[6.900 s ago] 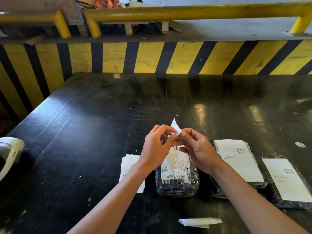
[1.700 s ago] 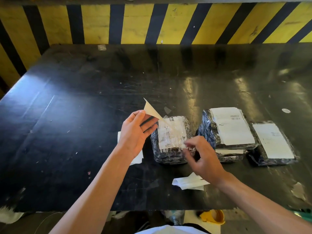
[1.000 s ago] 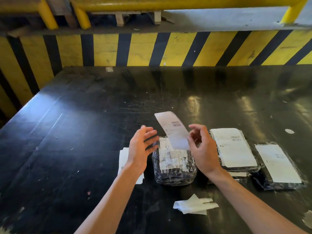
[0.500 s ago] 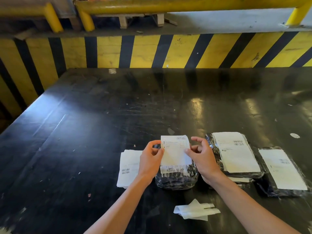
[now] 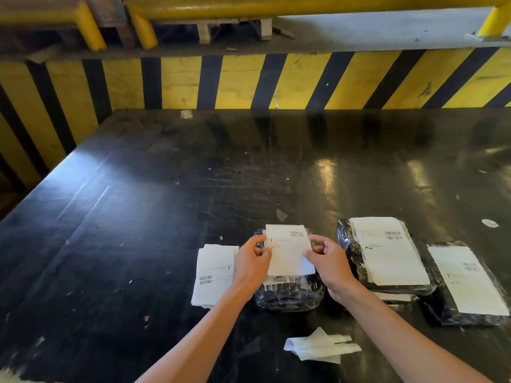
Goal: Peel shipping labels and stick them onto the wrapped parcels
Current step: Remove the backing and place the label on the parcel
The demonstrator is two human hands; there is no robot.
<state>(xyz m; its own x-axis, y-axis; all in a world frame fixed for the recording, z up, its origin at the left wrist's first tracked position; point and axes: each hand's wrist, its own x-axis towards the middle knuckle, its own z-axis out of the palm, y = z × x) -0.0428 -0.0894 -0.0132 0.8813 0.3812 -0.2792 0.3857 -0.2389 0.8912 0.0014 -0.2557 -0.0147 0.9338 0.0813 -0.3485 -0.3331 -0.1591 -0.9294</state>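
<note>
- Our left hand (image 5: 250, 268) pinches the left edge of the label (image 5: 289, 250); our right hand (image 5: 329, 262) pinches its right edge.
- Both hands have fingers curled on the paper, holding it stretched flat between them.
- The parcel (image 5: 289, 293) lies directly under the label, between our 2 hands and equally near each.
- The label's long axis runs away from us, matching the parcel's, so we judge a straight lowering will seat it.
- 2 labelled parcels (image 5: 387, 252) sit right of our right hand; the label stack (image 5: 213, 272) left of our left.
</note>
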